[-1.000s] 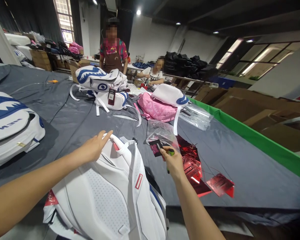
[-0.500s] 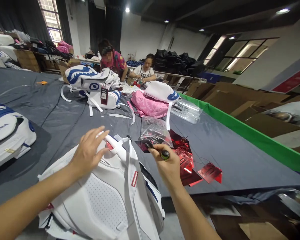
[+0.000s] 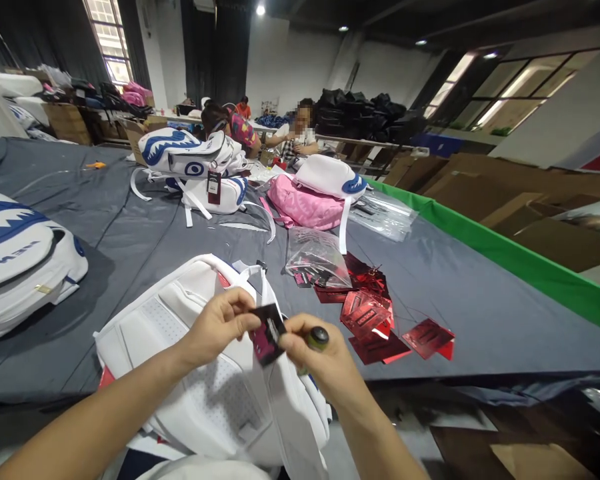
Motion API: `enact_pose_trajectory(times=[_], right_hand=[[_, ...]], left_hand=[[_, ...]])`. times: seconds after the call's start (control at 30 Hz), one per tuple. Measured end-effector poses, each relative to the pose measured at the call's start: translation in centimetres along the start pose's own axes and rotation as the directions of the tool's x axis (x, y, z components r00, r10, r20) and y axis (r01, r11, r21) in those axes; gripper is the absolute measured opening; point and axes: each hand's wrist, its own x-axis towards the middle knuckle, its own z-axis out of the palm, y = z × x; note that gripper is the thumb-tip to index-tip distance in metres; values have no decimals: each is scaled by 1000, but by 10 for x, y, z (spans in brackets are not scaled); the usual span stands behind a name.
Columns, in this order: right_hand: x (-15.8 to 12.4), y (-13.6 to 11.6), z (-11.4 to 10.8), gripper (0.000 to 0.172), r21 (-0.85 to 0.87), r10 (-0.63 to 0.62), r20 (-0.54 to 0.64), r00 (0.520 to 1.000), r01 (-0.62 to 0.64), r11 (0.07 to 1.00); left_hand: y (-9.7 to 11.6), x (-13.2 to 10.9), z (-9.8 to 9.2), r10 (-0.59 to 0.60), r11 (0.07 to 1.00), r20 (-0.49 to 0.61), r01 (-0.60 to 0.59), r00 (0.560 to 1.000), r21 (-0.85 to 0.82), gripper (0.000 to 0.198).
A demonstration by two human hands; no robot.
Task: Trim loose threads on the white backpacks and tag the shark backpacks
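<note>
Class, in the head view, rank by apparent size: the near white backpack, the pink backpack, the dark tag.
1. white backpack, though nearness to the camera enlarges it
2. pink backpack
3. dark tag, pinched between left hand and right hand

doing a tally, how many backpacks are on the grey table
6: nearest backpack in front, left backpack at the table edge, upper backpack on lower backpack far back, pink backpack, white backpack atop it. Others may be hidden.
</note>
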Motion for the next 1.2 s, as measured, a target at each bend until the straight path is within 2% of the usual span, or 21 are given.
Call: enact_pose_trajectory(times=[0.07,0.1,0.17,0.23,0.3,0.4,0.5,0.57,0.63,0.7,0.77,0.8,0.9,0.97,1.07,1.13,1.2], right_hand=[[3,0,1,25,-184,-136,-158,978,106,977],[4,1,3,22,-270,-208,-182,961,155,950],[5,3,5,18,-423,-344,-140,928,258,868],[4,7,7,17,-571,-470,-69,880,352,742],[3,11,9,17,-681,-548,1,836,402,612],[3,14,9,18,-749,-580,63,812,422,510],[6,14,11,21,-777,-566,118,816,431,459],[9,13,11,21,-768,-529,166,832,446,460],[14,12,11,22,-741,-493,159,855,434,513],[19,11,11,19,-713,-480,78,874,385,586],[25,12,13,15,-682,-457,-14,889,326,655],[29,13,16,15,-668,-438,-39,898,302,680],[39,15,30,19,-679,-353,-23,935,244,693],[47,16,43,22,-758,-271,27,962,197,622],[61,14,59,31,-877,-112,67,991,112,467],[70,10,64,33,-905,-44,67,997,79,419],[78,5,66,31,-913,-34,51,998,60,403]], left_hand=[[-3,-4,1,85,987,-107,-70,991,143,29],[-5,-7,2,129,964,-110,-99,986,245,22],[-10,-12,3,224,879,-71,-170,972,445,10],[-15,-15,5,336,778,-52,-246,940,578,8],[-20,-17,5,417,720,-78,-276,906,636,10],[-22,-18,4,410,707,-115,-235,905,667,11],[-18,-22,-5,358,692,-42,-235,933,683,10],[-15,-28,-19,384,631,49,-300,922,715,12],[-15,-37,-41,465,468,112,-352,878,811,22],[-18,-48,-66,509,230,127,-277,851,933,36],[-24,-57,-89,466,44,109,-145,878,988,38],[-27,-59,-98,438,-7,98,-106,894,994,36],[-36,-61,-109,444,-20,85,-85,892,996,27],[-40,-57,-108,498,-5,66,-74,865,997,20],[-43,-54,-105,547,-3,64,-74,835,997,15],[-45,-55,-106,569,-4,82,-96,818,995,14],[-47,-57,-108,589,-4,95,-115,803,993,15]])
